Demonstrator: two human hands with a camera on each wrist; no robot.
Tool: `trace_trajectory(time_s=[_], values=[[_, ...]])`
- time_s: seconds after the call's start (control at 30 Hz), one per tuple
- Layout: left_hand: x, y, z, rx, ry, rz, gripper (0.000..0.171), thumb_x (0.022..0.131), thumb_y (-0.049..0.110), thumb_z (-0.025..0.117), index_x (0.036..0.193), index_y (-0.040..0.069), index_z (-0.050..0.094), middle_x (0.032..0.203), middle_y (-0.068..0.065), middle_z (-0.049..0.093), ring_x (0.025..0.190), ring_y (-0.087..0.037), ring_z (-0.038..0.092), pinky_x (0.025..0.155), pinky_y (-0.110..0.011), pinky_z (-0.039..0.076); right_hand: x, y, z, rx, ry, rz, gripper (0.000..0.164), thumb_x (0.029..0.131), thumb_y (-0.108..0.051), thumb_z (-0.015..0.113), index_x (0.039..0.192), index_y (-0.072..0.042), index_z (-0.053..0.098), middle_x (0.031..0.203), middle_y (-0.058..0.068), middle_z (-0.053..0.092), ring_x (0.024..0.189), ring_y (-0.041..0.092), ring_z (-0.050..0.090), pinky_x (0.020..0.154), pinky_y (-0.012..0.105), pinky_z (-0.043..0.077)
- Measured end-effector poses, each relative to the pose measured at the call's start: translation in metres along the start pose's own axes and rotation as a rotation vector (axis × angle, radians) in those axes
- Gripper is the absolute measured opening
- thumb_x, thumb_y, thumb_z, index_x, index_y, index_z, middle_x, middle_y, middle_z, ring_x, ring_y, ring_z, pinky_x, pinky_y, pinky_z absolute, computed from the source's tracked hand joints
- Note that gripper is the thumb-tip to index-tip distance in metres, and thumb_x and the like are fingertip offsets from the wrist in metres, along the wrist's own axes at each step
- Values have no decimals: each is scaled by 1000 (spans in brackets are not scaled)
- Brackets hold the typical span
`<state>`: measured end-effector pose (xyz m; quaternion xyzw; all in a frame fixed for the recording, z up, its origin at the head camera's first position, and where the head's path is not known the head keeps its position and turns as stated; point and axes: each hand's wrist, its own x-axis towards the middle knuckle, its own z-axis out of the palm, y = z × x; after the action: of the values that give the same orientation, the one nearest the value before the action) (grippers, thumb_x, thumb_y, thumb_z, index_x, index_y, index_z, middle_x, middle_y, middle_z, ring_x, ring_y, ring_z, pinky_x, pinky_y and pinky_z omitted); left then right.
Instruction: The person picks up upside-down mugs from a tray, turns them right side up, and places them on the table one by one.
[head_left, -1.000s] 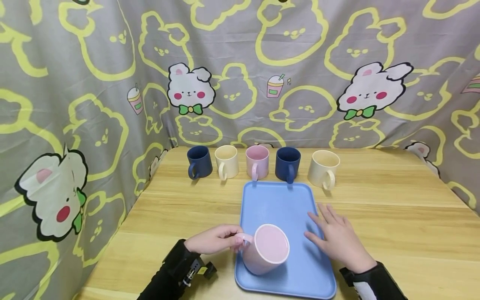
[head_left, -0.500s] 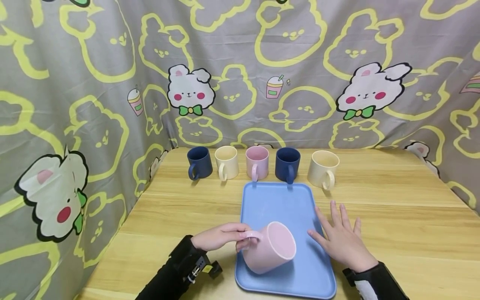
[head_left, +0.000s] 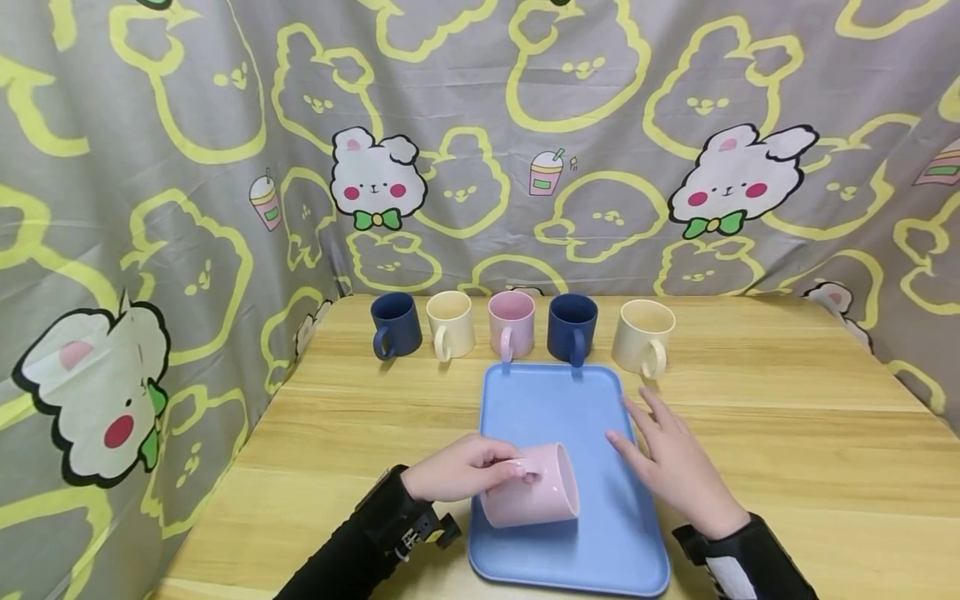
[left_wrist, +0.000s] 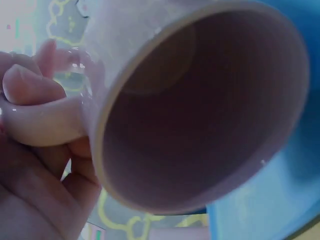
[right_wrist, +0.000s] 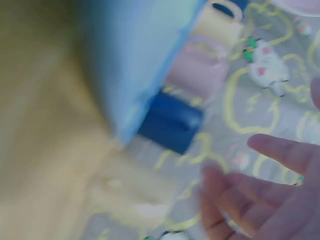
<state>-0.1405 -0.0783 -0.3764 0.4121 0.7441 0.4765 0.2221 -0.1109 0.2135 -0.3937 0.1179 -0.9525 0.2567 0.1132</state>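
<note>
My left hand point(head_left: 461, 471) grips a pale pink mug point(head_left: 543, 502) by its handle, thumb and fingers curled round it. The mug lies tipped on its side, low over the near left part of a blue tray point(head_left: 551, 408), with its mouth facing right. In the left wrist view the handle point(left_wrist: 45, 122) sits between thumb and fingers, and the dark inside of the mug fills the middle. Fingers spread and holding nothing, my right hand point(head_left: 682, 471) hovers at the tray's right edge. The right wrist view is blurred but shows those fingers point(right_wrist: 280, 150) loosely extended.
Beyond the tray stands a row of several upright mugs: dark blue point(head_left: 396, 327), cream point(head_left: 452, 332), pink point(head_left: 512, 327), dark blue point(head_left: 572, 330) and cream point(head_left: 642, 340), handles towards me. A patterned grey curtain point(head_left: 480, 108) encloses the wooden table point(head_left: 780, 467) at the back and sides.
The pink mug has been tilted further in my left hand, its mouth turning from facing up towards me to facing right. My right hand spread upward, then drew back slightly left.
</note>
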Motion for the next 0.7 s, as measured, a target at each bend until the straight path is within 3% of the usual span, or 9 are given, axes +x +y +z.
trace_trajectory(time_s=[0.07, 0.17, 0.27, 0.33, 0.4, 0.5, 0.6, 0.7], values=[[3, 4, 1, 44, 18, -9, 24, 101, 16, 53, 87, 2, 65, 60, 9, 43, 53, -2, 42, 50, -17, 33, 3, -13, -4, 60, 79, -90, 45, 94, -28, 65, 126, 4, 61, 131, 24, 52, 94, 29, 61, 77, 45, 51], [6, 10, 3, 114, 54, 3, 24, 100, 21, 56, 82, 6, 64, 57, 11, 43, 49, -2, 40, 48, -17, 30, 6, -35, -8, 172, 123, -241, 26, 89, -17, 71, 110, -1, 71, 107, 9, 66, 64, 3, 49, 51, 23, 42], [8, 17, 4, 190, 109, 46, 18, 98, 20, 59, 89, 8, 69, 57, 10, 45, 50, 0, 40, 49, -16, 31, 8, -55, -8, 290, 64, -358, 16, 87, -13, 73, 102, -7, 74, 95, -1, 68, 57, -4, 42, 46, 18, 38], [9, 21, 5, 251, 151, 86, 15, 97, 19, 62, 94, 8, 72, 64, 10, 53, 57, 2, 44, 53, -14, 36, 9, -66, -7, 353, 3, -395, 15, 87, -15, 73, 101, -10, 74, 90, -5, 67, 55, -4, 42, 46, 18, 39], [10, 24, 7, 311, 191, 118, 13, 95, 18, 64, 101, 8, 71, 66, 7, 56, 59, 3, 43, 56, -14, 37, 10, -74, -5, 389, -54, -393, 14, 88, -19, 73, 100, -11, 74, 87, -8, 65, 54, -3, 42, 46, 19, 40], [11, 28, 9, 362, 233, 135, 14, 93, 15, 67, 103, 6, 62, 67, 7, 56, 59, 4, 42, 56, -14, 37, 12, -82, -5, 460, -156, -315, 18, 89, -23, 72, 101, -9, 72, 84, -6, 63, 49, -1, 45, 42, 22, 42], [11, 30, 10, 364, 244, 133, 23, 90, 13, 70, 102, 7, 51, 62, 9, 49, 53, 5, 39, 52, -13, 33, 15, -85, -5, 576, -284, -198, 22, 92, -25, 69, 101, -4, 70, 77, -2, 63, 44, 6, 50, 41, 27, 46], [12, 31, 11, 410, 244, 169, 27, 90, 11, 71, 102, 8, 47, 60, 10, 47, 52, 5, 37, 52, -12, 31, 20, -87, -3, 651, -405, -131, 23, 95, -25, 65, 91, -3, 69, 67, 0, 61, 44, 13, 55, 42, 33, 50]])
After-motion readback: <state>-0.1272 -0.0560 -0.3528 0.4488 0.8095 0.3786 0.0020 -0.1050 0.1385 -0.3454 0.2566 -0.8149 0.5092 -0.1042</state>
